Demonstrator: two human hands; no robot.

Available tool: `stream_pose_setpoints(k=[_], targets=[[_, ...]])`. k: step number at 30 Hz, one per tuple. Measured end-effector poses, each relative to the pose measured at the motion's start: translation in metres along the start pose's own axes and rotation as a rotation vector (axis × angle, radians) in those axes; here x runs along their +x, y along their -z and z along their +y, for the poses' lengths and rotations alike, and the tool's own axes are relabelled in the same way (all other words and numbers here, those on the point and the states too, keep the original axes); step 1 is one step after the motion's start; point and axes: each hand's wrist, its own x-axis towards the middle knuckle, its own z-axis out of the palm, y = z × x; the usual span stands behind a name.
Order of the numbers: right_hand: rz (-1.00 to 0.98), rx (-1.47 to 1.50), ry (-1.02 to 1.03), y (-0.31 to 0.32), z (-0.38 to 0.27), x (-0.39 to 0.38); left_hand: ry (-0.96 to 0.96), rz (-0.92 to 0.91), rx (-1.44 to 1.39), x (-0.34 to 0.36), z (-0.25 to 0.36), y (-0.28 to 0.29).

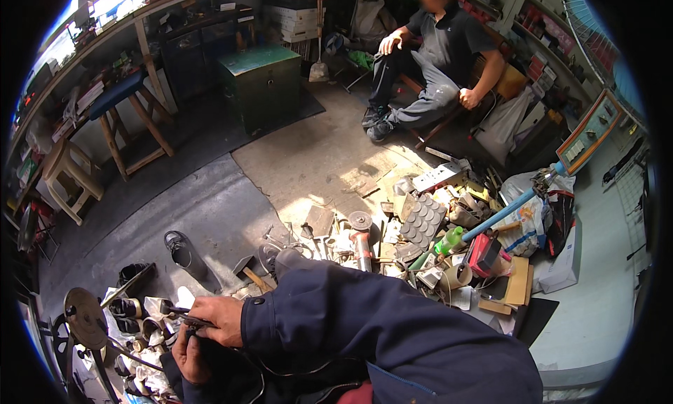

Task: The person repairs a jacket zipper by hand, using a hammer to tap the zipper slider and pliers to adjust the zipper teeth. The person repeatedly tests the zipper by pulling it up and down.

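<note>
My right hand (219,321) and my left hand (191,359) are close together at the lower left, with fingers closed. Between them is a dark, slim object (195,321); its kind is too small and shadowed to make out. Both hands grip it, the right from above and the left from below. A dark navy sleeve (336,313) covers my right arm. Just beyond the hands are a hammer (252,273) and a dark shoe (184,253) on the floor. Left of them stands a round brown disc (87,318) on a metal frame.
A red angle grinder (362,250) lies amid a heap of scraps, near a green bottle (449,241). A blue pole (501,213) slants over the heap. Farther off stand a green chest (261,95), wooden stool (133,123) and plastic stool (70,172). Another person (449,53) sits at the back right.
</note>
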Motion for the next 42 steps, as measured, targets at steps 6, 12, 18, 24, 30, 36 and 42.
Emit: stream_pose_setpoints(k=[6, 12, 18, 24, 30, 36, 42], targets=[[0.023, -0.043, -0.033, 0.006, 0.005, -0.002, -0.002, 0.051, 0.050, 0.000, 0.001, -0.006], [0.026, -0.060, -0.082, 0.014, 0.004, 0.000, 0.003, -0.017, 0.120, 0.005, 0.009, -0.013], [0.048, 0.036, -0.141, 0.014, 0.004, -0.001, -0.014, 0.000, 0.163, 0.003, 0.012, -0.015], [0.095, 0.064, -0.096, 0.011, 0.013, 0.004, -0.028, -0.047, 0.217, 0.004, 0.020, -0.016], [0.158, 0.051, -0.002, 0.009, 0.016, 0.004, -0.006, -0.070, 0.202, 0.005, 0.024, -0.021], [0.178, -0.078, 0.077, 0.004, 0.017, -0.002, -0.046, 0.001, 0.231, 0.006, 0.023, -0.026], [0.141, -0.069, 0.154, 0.009, 0.012, -0.008, -0.018, -0.010, 0.141, 0.007, 0.022, -0.024]])
